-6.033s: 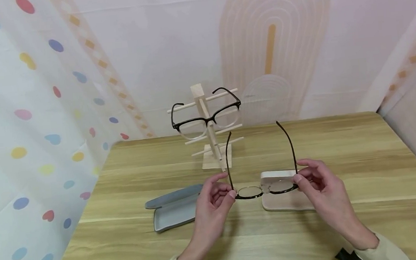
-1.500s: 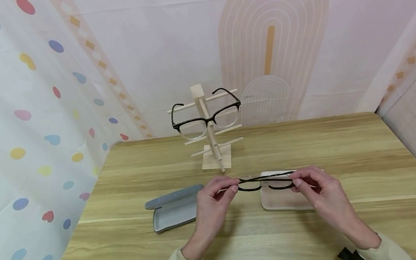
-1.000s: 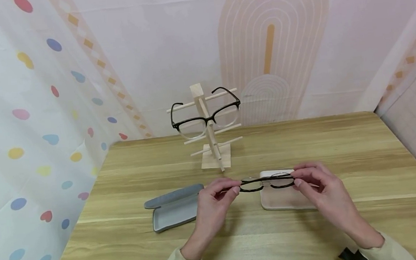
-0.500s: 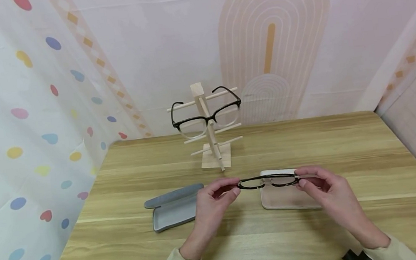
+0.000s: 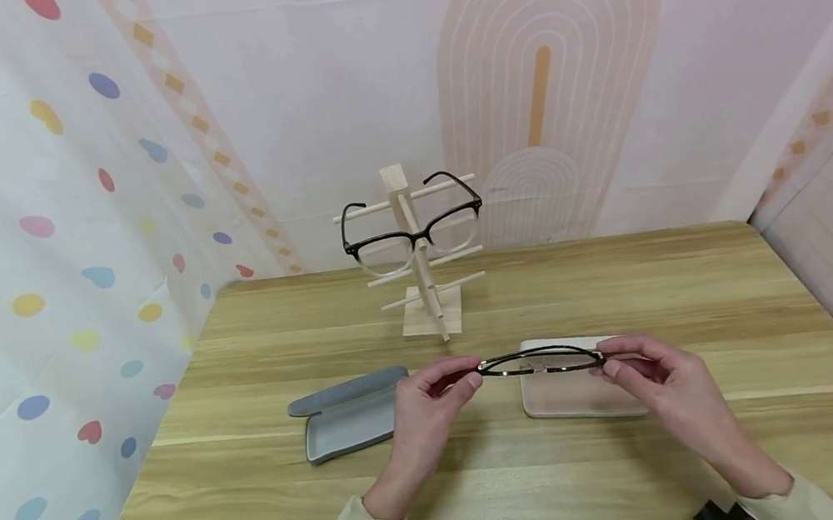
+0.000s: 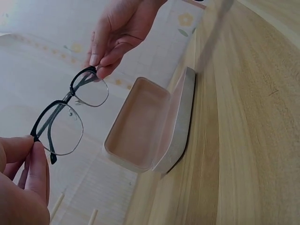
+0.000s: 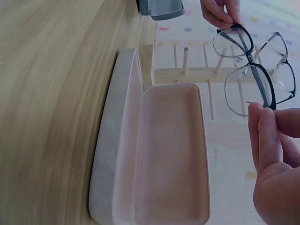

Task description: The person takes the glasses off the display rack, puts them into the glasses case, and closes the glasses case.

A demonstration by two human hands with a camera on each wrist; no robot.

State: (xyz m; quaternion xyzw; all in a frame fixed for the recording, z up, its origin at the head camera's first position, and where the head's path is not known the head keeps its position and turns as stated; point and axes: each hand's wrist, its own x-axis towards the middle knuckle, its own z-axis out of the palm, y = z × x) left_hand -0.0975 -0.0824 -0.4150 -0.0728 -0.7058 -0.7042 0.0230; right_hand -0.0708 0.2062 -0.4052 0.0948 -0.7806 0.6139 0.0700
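Note:
Above the tabletop, both hands hold a pair of half-rim eyeglasses (image 5: 538,350) with black brows, thin metal lower rims and folded temples. My left hand (image 5: 426,422) pinches one end of the frame between thumb and fingers. At the other end, my right hand (image 5: 681,393) grips the hinge corner the same way. Under the eyeglasses and right hand lies an open glasses case (image 5: 573,400), pale outside with a pink lining; the right wrist view shows its lining (image 7: 173,154) with nothing inside. Beside the left hand sits an open grey glasses case (image 5: 350,425), partly covered by that hand.
Behind the hands a wooden display stand (image 5: 395,180) with several pegs bears a second pair of eyeglasses (image 5: 384,237), black on top and clear below. A patterned curtain (image 5: 280,97) hangs behind the wooden table (image 5: 653,287).
Six seconds ago the temples stood unfolded; they are now folded across the lenses. Over the last second the eyeglasses have tilted flatter, and both hands with them have shifted slightly, the right hand outward.

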